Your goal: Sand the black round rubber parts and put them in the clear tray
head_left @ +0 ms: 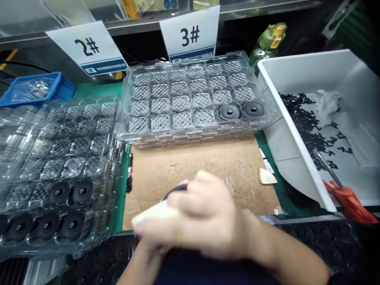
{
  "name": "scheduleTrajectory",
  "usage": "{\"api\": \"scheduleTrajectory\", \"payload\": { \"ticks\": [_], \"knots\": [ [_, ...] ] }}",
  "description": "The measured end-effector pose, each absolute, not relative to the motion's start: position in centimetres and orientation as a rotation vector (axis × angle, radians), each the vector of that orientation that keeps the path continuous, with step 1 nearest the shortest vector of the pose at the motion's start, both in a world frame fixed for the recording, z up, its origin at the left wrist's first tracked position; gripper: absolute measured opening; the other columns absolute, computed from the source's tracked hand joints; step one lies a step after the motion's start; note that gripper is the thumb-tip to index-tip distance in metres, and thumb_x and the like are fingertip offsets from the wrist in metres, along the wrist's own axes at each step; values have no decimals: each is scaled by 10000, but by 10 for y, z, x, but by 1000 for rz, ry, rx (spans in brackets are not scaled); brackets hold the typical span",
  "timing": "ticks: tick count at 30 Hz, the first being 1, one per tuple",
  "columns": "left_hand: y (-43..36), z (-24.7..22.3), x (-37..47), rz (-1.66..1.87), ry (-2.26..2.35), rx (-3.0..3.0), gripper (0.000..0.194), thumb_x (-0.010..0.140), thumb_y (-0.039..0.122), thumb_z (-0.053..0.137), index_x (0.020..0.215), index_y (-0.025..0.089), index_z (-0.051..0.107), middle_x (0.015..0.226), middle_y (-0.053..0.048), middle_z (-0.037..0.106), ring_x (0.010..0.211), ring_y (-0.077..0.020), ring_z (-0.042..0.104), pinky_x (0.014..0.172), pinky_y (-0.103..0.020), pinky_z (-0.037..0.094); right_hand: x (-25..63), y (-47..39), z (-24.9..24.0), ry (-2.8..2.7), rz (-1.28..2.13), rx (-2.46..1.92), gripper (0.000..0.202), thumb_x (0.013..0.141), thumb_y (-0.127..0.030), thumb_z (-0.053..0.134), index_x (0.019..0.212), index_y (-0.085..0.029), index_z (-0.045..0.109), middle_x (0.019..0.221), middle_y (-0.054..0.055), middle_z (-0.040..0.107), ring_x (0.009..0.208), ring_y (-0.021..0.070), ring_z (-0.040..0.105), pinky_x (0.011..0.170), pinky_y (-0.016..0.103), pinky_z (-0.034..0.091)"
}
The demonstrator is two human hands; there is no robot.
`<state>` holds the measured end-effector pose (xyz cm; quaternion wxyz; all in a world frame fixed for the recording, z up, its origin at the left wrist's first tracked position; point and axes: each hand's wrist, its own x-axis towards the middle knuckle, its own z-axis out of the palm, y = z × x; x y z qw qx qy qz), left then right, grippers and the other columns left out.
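My right hand point(208, 213), blurred by motion, is closed over a cream-coloured wedge-shaped piece point(156, 213), whose tip points left. Just above that piece, the curved edge of a black round part point(175, 190) shows between my hands. My left hand point(150, 247) is largely covered by the right one; it appears to hold the black part from beneath, its fingers mostly hidden. Both hands are over the near edge of a brown cardboard sheet point(196, 158). A similar cream wedge point(266, 176) lies on the right of the cardboard.
Beyond the cardboard, a clear compartment tray point(181, 132) holds two black round parts point(229, 112). More clear trays point(111, 174) with black parts stand left. At right, a white bin point(299, 146) contains small black pieces, with orange-handled tool point(350, 200) at its edge. A green-capped bottle point(268, 41) stands behind.
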<state>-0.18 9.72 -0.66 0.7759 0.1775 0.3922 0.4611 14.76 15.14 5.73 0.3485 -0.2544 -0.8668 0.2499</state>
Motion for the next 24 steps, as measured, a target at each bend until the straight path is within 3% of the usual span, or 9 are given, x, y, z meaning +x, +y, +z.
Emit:
{"api": "scheduleTrajectory", "payload": {
  "ticks": [2, 6, 9, 12, 14, 19, 24],
  "knots": [
    [98, -6, -6, 1028, 833, 422, 443, 782, 493, 546, 1042, 156, 665, 942, -37, 691, 972, -184, 615, 787, -248, 517, 154, 161, 46, -2193, 797, -843, 327, 887, -108, 419, 1113, -251, 608, 862, -24, 672, 776, 98, 573, 695, 263, 366],
    [97, -3, -22, 1118, 799, 177, 507, 662, 497, 649, 1139, 333, 601, 1226, -39, 608, 1033, -216, 614, 912, -300, 469, 168, 161, 3, -2102, 822, -1363, 293, 891, -145, 466, 1118, -266, 606, 1014, 4, 669, 898, 141, 585, 776, 290, 404],
    [95, -3, -33, 1146, 771, 97, 476, 665, 486, 642, 1112, 327, 620, 1211, -8, 620, 1047, -204, 605, 923, -268, 463, 164, 138, -41, -2071, 930, -1378, 293, 904, -181, 450, 1144, -270, 592, 982, 18, 671, 869, 140, 599, 751, 291, 443],
    [92, -5, -39, 1160, 776, 83, 489, 658, 467, 657, 1125, 333, 608, 1215, 4, 614, 1062, -208, 595, 937, -293, 463, 154, 122, -66, -2117, 960, -1386, 262, 875, -168, 481, 1061, -249, 646, 810, 12, 679, 742, 147, 615, 675, 292, 459],
    [91, -6, -38, 1162, 787, 85, 506, 655, 446, 674, 1142, 331, 596, 1234, 1, 598, 1075, -221, 585, 940, -314, 464, 150, 126, -58, -2114, 949, -1416, 251, 871, -177, 489, 1051, -239, 652, 807, 18, 680, 738, 156, 616, 681, 306, 464],
    [94, 2, -27, 1245, 801, 169, 457, 662, 381, 713, 1100, 286, 621, 1179, -8, 626, 1107, -227, 558, 943, -308, 454, 125, 141, 20, -1868, 809, -1300, 288, 897, -195, 456, 1162, -201, 568, 1076, 39, 649, 906, 146, 599, 757, 278, 473],
    [98, 6, -28, 1231, 815, 207, 337, 747, 330, 658, 1079, 274, 632, 1107, 8, 654, 1085, -226, 570, 951, -288, 439, 100, 126, 53, -2121, 805, -892, 314, 894, -147, 430, 1191, -124, 530, 971, 54, 682, 790, 140, 599, 709, 291, 454]
  ]
}}
